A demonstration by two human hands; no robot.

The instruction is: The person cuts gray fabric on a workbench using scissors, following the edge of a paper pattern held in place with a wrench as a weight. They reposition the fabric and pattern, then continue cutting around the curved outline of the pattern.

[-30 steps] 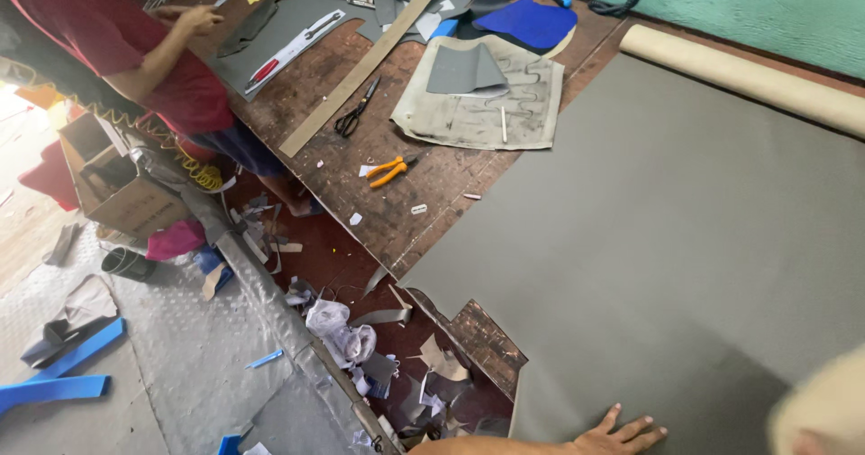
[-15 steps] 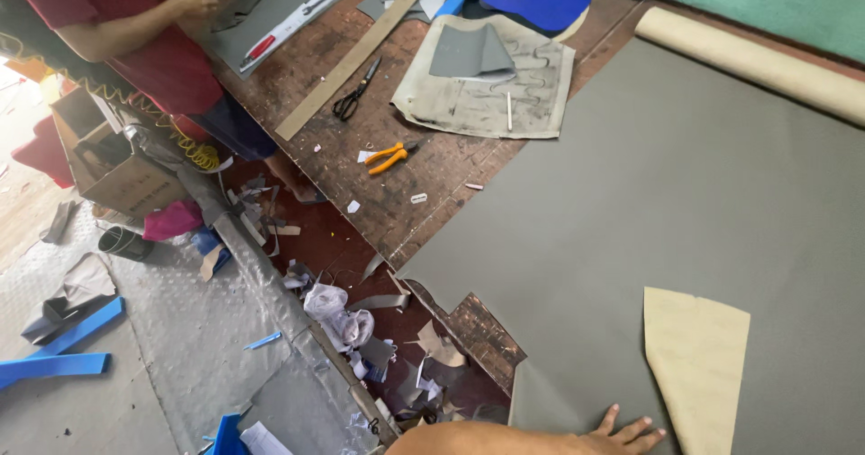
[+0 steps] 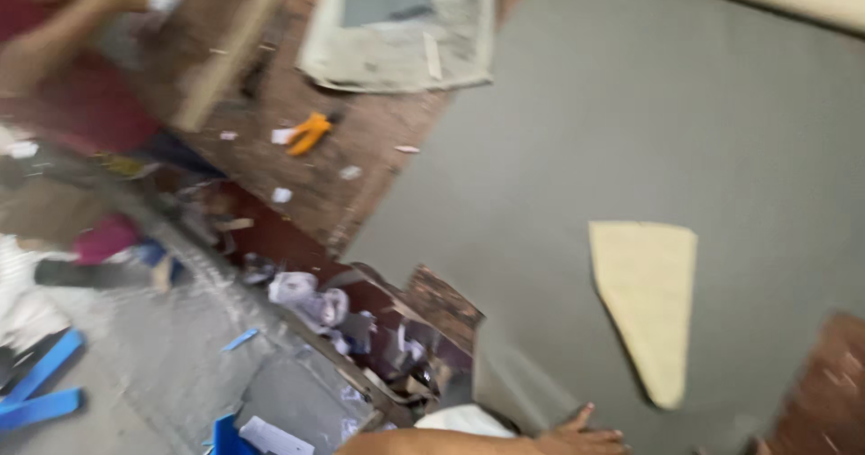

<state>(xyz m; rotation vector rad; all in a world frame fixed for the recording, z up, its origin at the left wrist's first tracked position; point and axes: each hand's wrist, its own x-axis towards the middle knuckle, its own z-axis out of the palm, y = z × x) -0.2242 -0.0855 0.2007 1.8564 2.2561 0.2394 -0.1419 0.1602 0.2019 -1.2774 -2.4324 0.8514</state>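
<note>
While the frame is smeared with blur, the layout can be read from left across: a co-worker (image 3: pixel 63 68) in a red top stands at the far left edge of the bench (image 3: pixel 360 149), one hand raised near the top corner, so that side is that person's working space. Below, on the floor (image 3: pixel 135 356), blue strips (image 3: pixel 40 392) and scraps lie where offcuts drop off the bench edge. Next come a wooden straightedge (image 3: pixel 230 50) lying aslant on the bench, a yellow-handled tool (image 3: pixel 309 132) just beside it, and a pale pattern board (image 3: pixel 401 31) with a grey piece on it, all kept off the sheet and within reach. The big grey sheet (image 3: pixel 631 131) is spread flat over the right half of the bench, its near corner overhanging the broken edge. At the bottom, the left hand (image 3: pixel 577 437) lies palm down on that near edge, fingers spread apart and gripping nothing, seemingly to pin the sheet flat. A tan wedge-shaped template (image 3: pixel 649 302) lies on the sheet, narrow end toward the wearer, near the hand but not touching it. Only a sliver shows at the lower right edge, too little to tell a right hand
</note>
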